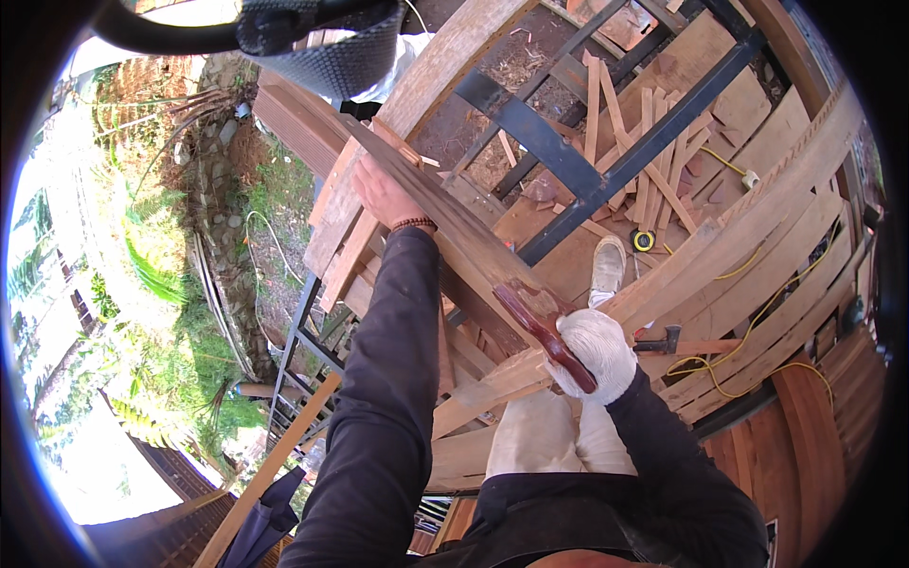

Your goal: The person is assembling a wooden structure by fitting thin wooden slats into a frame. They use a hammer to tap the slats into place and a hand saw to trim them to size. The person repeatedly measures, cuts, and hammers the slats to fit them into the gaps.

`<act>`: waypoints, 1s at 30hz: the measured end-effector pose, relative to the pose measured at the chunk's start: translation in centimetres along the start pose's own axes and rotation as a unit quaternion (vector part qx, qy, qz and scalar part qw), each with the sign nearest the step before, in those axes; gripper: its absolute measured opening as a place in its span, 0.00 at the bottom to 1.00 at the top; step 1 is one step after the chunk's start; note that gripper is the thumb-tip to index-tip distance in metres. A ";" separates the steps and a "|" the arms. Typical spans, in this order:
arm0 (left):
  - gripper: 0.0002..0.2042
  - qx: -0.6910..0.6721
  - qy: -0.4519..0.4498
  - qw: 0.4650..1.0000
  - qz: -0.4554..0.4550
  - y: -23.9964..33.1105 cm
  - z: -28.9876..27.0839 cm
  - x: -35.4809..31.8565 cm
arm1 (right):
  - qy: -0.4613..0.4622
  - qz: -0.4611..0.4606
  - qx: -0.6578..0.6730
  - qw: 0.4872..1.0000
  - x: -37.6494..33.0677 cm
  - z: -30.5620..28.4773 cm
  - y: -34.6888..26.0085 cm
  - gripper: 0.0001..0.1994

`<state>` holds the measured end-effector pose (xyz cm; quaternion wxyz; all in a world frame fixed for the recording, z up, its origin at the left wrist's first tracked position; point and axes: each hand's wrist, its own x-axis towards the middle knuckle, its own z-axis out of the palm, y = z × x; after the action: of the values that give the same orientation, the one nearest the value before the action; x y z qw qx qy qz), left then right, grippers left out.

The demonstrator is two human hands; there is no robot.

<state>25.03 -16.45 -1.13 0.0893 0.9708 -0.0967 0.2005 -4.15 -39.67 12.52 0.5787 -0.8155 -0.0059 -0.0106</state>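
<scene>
My left hand (386,192), bare and with a beaded bracelet at the wrist, lies against the far end of a long wooden board (454,216). Its fingers stretch forward along the wood. The board slants from far left toward my right hand (603,352), which wears a white knitted glove. That glove is closed round a glossy red-brown wooden hand tool (544,333), long and curved, at the near end of the board. The glove and the angle hide its exact kind. Other timber lies beneath the board, next to my left forearm.
A curved timber beam (729,260) crosses to the right, with a dark metal frame (615,175) beyond it. Wood offcuts (663,142), a yellow tape measure (643,240) and a hammer (660,343) lie around. A yellow cord (729,379) loops over planks. Greenery and ground show at left.
</scene>
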 end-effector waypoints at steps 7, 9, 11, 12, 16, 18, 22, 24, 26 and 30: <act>0.13 0.011 -0.026 1.000 0.007 0.1 -0.5 0.4 | -0.033 0.038 -0.022 0.998 -0.8 1.0 1.2 0.10; 0.13 0.014 -0.015 1.000 0.021 0.1 -0.5 0.5 | -0.029 0.018 -0.001 0.999 -0.9 1.1 1.5 0.19; 0.11 0.027 -0.008 0.999 0.042 0.1 -0.5 0.4 | -0.063 0.046 -0.006 0.997 -1.0 0.7 1.1 0.19; 0.11 0.020 -0.024 0.999 0.023 0.1 -0.5 0.3 | -0.080 0.038 -0.028 0.996 -1.0 0.3 0.7 0.20; 0.12 -0.029 -0.088 0.995 -0.033 -0.1 -0.7 0.3 | 0.047 -0.033 -0.011 0.998 1.2 0.0 -0.1 0.11; 0.11 -0.019 -0.048 0.999 0.000 -0.1 -0.6 0.6 | 0.016 0.009 -0.010 1.000 2.9 0.7 0.5 0.11; 0.08 0.015 0.012 0.999 0.042 0.2 -0.5 0.5 | 0.023 -0.016 0.022 0.999 3.0 0.4 0.7 0.10; 0.08 -0.004 -0.024 1.000 0.006 0.3 -0.6 0.1 | 0.019 -0.030 -0.031 0.999 1.8 -0.4 0.2 0.10; 0.10 -0.036 -0.030 0.998 -0.031 0.4 -0.7 0.0 | -0.060 0.026 -0.038 0.997 1.2 -0.7 0.1 0.11; 0.10 0.003 -0.015 1.000 0.026 0.5 -0.7 0.6 | -0.003 0.015 -0.041 0.999 3.2 0.6 1.1 0.12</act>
<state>25.17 -16.84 -0.23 0.0794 0.9712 -0.1221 0.1887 -0.90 -39.44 11.36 0.5450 -0.8384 0.0050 0.0009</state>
